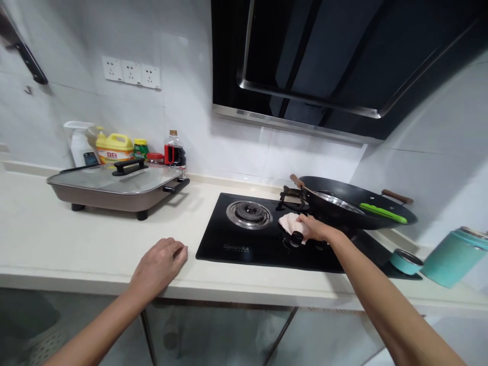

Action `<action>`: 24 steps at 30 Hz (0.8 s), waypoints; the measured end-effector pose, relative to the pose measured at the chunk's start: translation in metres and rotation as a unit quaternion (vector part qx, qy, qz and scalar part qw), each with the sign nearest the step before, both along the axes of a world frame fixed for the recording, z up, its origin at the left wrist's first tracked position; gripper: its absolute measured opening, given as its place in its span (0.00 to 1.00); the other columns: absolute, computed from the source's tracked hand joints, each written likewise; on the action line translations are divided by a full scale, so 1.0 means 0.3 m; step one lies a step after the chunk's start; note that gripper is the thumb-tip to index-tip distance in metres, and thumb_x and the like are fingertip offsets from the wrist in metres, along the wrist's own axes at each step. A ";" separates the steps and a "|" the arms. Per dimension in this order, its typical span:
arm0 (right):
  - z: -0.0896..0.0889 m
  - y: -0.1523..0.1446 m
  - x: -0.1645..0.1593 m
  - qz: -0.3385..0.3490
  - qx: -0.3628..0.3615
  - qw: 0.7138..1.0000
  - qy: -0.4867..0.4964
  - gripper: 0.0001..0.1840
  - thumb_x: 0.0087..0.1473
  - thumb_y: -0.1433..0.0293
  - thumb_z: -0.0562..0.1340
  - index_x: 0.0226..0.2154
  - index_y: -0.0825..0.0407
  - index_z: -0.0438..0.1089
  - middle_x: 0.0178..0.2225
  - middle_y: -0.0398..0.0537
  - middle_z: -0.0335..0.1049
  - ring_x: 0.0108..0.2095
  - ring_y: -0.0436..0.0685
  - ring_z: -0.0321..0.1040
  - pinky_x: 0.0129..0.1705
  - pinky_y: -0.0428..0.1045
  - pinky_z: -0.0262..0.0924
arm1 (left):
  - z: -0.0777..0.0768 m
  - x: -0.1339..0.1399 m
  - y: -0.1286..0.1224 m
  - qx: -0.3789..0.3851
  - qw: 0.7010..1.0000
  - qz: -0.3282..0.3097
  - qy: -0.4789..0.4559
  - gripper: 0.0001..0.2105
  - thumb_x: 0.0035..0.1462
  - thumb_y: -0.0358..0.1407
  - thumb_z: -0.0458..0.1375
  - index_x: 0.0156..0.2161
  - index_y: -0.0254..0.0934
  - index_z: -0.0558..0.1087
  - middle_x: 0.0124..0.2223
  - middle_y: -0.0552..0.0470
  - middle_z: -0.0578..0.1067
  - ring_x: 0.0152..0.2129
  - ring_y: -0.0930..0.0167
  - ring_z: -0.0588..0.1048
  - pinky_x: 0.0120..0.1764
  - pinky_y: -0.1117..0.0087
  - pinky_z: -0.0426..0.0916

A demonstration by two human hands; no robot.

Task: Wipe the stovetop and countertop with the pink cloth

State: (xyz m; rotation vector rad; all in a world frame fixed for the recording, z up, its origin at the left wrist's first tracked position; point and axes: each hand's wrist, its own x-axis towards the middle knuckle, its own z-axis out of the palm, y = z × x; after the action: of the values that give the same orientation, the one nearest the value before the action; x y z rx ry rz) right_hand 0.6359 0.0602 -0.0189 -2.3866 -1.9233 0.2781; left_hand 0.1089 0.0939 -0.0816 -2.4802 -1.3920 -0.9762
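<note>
My right hand (314, 227) grips a pale pink cloth (290, 224) and presses it on the black glass gas stove (244, 250), just behind a control knob (296, 238). Left of the cloth is the bare burner (249, 214) with its metal ring. My left hand (160, 262) rests on the white countertop (95, 244) near its front edge, left of the stove. Its fingers are curled in, and nothing shows in them. Behind my right hand, a black wok (335, 211) with wooden handles sits on the right burner, a green-handled utensil (383, 212) lying across it.
A lidded electric pan (102, 195) stands on the left, with bottles such as a yellow detergent jug (114, 148) behind it. A teal canister (455, 256) and a small teal bowl (406, 261) are at the right. The range hood (305, 66) hangs overhead.
</note>
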 end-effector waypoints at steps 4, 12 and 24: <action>0.019 0.071 -0.056 0.005 -0.007 1.000 -0.001 0.38 0.46 0.66 0.70 0.60 0.47 0.64 0.52 0.52 0.72 0.48 0.61 0.71 0.49 0.52 0.62 | 0.000 0.000 -0.003 -0.004 1.000 0.004 -0.017 0.16 0.65 0.41 0.48 0.32 0.40 0.75 0.34 0.46 0.78 0.37 0.62 0.76 0.41 0.64 0.69; 0.055 0.123 -0.292 0.078 -0.033 0.996 -0.026 0.37 0.44 0.58 0.72 0.57 0.45 0.69 0.53 0.52 0.71 0.49 0.64 0.72 0.48 0.53 0.63 | -0.006 0.001 -0.004 0.006 0.999 0.014 -0.030 0.15 0.65 0.40 0.48 0.31 0.40 0.73 0.33 0.47 0.78 0.36 0.63 0.77 0.40 0.64 0.69; -0.046 -0.073 -0.537 0.037 0.100 0.994 -0.037 0.32 0.57 0.47 0.61 0.55 0.51 0.65 0.54 0.62 0.66 0.53 0.70 0.68 0.51 0.57 0.57 | 0.002 -0.008 0.014 -0.002 0.999 0.014 -0.046 0.16 0.63 0.43 0.46 0.30 0.41 0.72 0.35 0.46 0.80 0.35 0.61 0.78 0.41 0.63 0.68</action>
State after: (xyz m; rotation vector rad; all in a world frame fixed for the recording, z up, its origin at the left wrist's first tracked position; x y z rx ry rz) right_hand 0.4749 0.0385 -0.0327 -2.2305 -1.9693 -0.0001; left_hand 0.1065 0.0981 -0.0811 -2.4396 -1.4521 -1.0972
